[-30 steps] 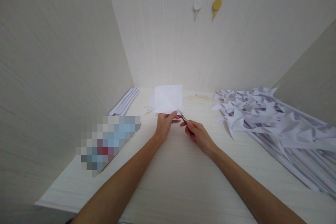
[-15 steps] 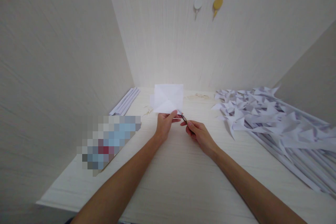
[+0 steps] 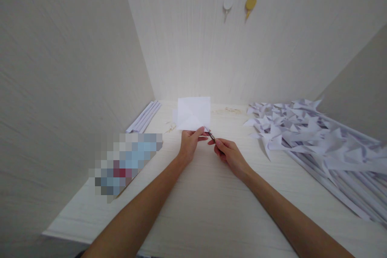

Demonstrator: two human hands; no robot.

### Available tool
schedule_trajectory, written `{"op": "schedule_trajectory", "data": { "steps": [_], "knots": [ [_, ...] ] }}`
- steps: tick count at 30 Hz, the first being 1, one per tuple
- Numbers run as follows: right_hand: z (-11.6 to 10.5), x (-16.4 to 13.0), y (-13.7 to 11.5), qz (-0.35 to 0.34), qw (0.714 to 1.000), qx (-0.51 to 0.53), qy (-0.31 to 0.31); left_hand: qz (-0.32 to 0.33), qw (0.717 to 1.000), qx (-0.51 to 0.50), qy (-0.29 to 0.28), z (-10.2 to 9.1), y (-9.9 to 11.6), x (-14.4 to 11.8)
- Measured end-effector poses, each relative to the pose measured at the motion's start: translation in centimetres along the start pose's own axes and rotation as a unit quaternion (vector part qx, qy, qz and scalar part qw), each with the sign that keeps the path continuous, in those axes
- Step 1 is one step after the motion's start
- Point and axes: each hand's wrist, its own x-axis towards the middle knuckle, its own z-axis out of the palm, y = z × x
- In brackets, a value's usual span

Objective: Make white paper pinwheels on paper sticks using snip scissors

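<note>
A white square of paper (image 3: 193, 112) with faint diagonal creases is held up over the table. My left hand (image 3: 190, 143) grips its lower edge, thumb on top and fingers underneath. In my right hand (image 3: 226, 151) is a slim pair of scissors (image 3: 211, 134), its fingers closed around the handles. The scissors point up and left, their tip at the paper's lower right corner beside my left thumb. Whether the blades are apart is too small to tell.
White paper pinwheels (image 3: 278, 133) on rolled paper sticks (image 3: 347, 189) are piled at the right. Several paper rolls (image 3: 145, 117) lie at the back left, by a pixelated item (image 3: 133, 161). Walls enclose the white table (image 3: 193, 209); two hooks (image 3: 250, 4) hang on the back wall.
The paper has shifted very slightly left and its creases look fainter. Both hands and the scissors stay in nearly the same place.
</note>
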Motion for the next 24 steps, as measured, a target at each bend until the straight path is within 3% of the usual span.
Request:
{"op": "schedule_trajectory", "data": {
  "steps": [24],
  "knots": [
    [-0.06, 0.05, 0.12, -0.004, 1.000, -0.005, -0.001, -0.004, 1.000, -0.008, 0.001, 0.12, 0.18, -0.15]
  ]
}}
